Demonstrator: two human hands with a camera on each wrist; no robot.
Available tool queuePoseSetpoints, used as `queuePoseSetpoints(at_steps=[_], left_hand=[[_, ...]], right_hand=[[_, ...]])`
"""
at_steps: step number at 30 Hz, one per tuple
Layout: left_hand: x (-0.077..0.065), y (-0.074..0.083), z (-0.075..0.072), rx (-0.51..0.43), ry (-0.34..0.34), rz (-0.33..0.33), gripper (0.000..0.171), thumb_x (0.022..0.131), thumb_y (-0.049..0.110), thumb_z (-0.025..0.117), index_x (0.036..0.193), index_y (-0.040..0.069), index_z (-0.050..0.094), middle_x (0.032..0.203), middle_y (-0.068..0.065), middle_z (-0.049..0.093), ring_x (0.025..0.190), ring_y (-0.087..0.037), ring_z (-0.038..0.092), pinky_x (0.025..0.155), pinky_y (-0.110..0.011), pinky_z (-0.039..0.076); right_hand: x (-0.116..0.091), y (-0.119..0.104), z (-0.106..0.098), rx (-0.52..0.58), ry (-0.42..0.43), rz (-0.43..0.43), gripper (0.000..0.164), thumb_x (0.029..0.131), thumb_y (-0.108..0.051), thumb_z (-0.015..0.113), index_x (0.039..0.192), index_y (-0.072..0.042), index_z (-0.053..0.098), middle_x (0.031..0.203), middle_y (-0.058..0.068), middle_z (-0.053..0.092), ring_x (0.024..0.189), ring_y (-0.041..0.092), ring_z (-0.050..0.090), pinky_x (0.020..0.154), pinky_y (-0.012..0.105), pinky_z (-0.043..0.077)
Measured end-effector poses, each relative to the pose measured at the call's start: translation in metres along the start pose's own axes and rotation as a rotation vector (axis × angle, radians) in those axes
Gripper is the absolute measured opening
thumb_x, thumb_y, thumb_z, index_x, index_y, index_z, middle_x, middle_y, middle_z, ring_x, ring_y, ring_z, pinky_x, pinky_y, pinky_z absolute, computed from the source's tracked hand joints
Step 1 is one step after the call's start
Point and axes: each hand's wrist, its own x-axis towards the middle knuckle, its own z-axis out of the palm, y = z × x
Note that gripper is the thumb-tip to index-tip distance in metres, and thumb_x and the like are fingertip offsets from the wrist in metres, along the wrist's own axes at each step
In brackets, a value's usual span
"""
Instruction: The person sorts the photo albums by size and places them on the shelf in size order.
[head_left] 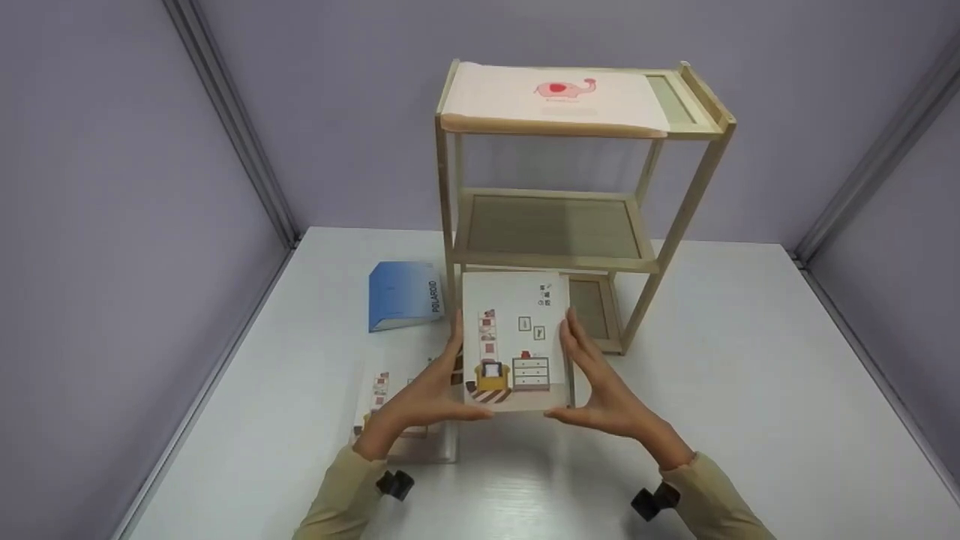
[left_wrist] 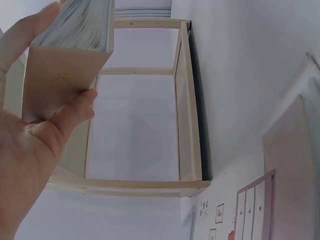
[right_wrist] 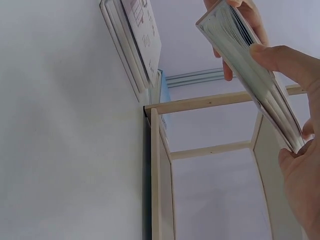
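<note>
Both hands hold a thick photo album by its sides, in front of the wooden shelf. Its pale cover shows a yellow armchair, a chest of drawers and small frames. The left hand grips the left edge, its thumb at the near edge. On the opposite side, the right hand grips the right edge, thumb also at the near edge. In the left wrist view, the album shows a tan end face and many page edges beside the left hand. The right wrist view shows the album's page block between both hands.
A three-tier wooden shelf stands at the back of the white table. On its top tier lies a flat white item with a pink elephant. A blue POLAROID album and a similar pale album lie at left.
</note>
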Motion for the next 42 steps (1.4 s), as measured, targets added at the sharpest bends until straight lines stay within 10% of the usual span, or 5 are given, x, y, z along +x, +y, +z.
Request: queuePoseSetpoints(at_steps=[23, 28, 35, 42], left_hand=[[0.006, 0.009, -0.006, -0.039, -0.023, 0.065, 0.137, 0.064, 0.021, 0.086, 0.142, 0.031, -0.027, 0.156, 0.006, -0.002, 0.124, -0.018, 0.048, 0.097, -0.031, 0.045], [0.003, 0.03, -0.009, -0.026, -0.037, 0.038, 0.135, 0.067, 0.018, 0.084, 0.143, 0.022, -0.028, 0.156, -0.002, 0.003, 0.123, -0.02, 0.048, 0.098, -0.032, 0.043], [0.002, 0.04, -0.012, 0.004, -0.041, 0.041, 0.133, 0.069, 0.018, 0.083, 0.142, 0.013, -0.027, 0.156, -0.008, 0.001, 0.124, -0.021, 0.047, 0.099, -0.034, 0.043], [0.004, 0.037, -0.014, 0.016, -0.029, 0.027, 0.134, 0.068, 0.021, 0.084, 0.142, 0.017, -0.028, 0.156, -0.006, -0.002, 0.126, -0.021, 0.044, 0.1, -0.034, 0.042]], right_hand=[[0.007, -0.002, -0.004, -0.018, 0.01, -0.002, 0.108, 0.061, -0.005, 0.086, 0.14, 0.014, 0.015, 0.148, 0.034, -0.002, 0.137, 0.047, 0.004, 0.109, 0.017, 0.018], [0.009, -0.003, -0.004, -0.017, 0.007, 0.004, 0.107, 0.061, -0.005, 0.085, 0.14, 0.014, 0.015, 0.148, 0.035, -0.001, 0.138, 0.046, 0.004, 0.109, 0.018, 0.016], [0.011, -0.003, -0.005, -0.028, 0.009, 0.037, 0.108, 0.061, -0.005, 0.086, 0.141, 0.012, 0.015, 0.15, 0.031, -0.001, 0.139, 0.042, 0.004, 0.11, 0.04, 0.023], [0.014, -0.004, -0.006, -0.027, 0.015, 0.009, 0.108, 0.061, -0.005, 0.086, 0.14, 0.014, 0.016, 0.149, 0.032, 0.0, 0.138, 0.046, 0.006, 0.11, 0.022, 0.017]])
